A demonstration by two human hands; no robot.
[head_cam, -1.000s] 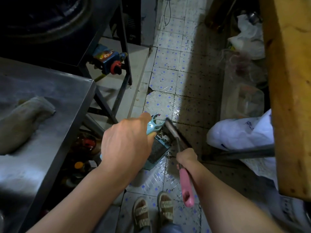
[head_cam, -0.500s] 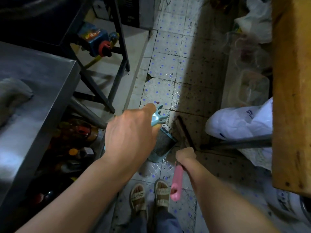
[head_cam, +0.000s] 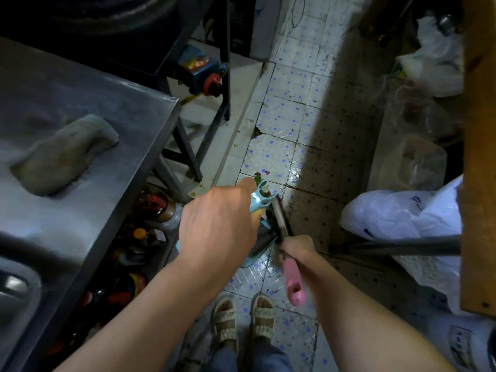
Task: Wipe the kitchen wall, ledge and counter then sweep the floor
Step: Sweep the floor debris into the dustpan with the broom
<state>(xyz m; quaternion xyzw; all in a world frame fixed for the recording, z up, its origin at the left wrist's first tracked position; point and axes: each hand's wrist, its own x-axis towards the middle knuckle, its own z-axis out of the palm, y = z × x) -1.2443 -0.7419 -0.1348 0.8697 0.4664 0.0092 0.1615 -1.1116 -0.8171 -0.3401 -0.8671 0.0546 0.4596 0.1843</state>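
Left hand: the left hand (head_cam: 218,224) is curled round the top of the light blue dustpan handle (head_cam: 259,198), thumb pointing forward along it.
Right hand: the right hand (head_cam: 298,247) grips the brush (head_cam: 280,218) partway down its shaft, the pink handle end (head_cam: 294,281) sticking out behind the fist toward the person.
Dustpan: the dustpan (head_cam: 257,247) sits low on the tiled floor (head_cam: 290,130), mostly hidden under the left hand; its dark tray shows just left of the brush head.
Brush head: it lies right against the dustpan mouth, touching or nearly so; I cannot tell which.
Debris: small red and green scraps (head_cam: 261,174) lie on the floor just beyond the dustpan, away from the person.
Handling: both tools look like light, stiff plastic; I judge the present holds are the right ones, high on the dustpan handle and low on the brush for short strokes.
Beside the dustpan: a steel counter (head_cam: 107,130) stands to its left with a grey cloth (head_cam: 64,154) on top and bottles (head_cam: 150,208) beneath.
Right of the dustpan: a white plastic bag (head_cam: 402,213) rests near a wooden edge (head_cam: 480,157).
Nearer than the dustpan: two sandalled feet (head_cam: 243,318).
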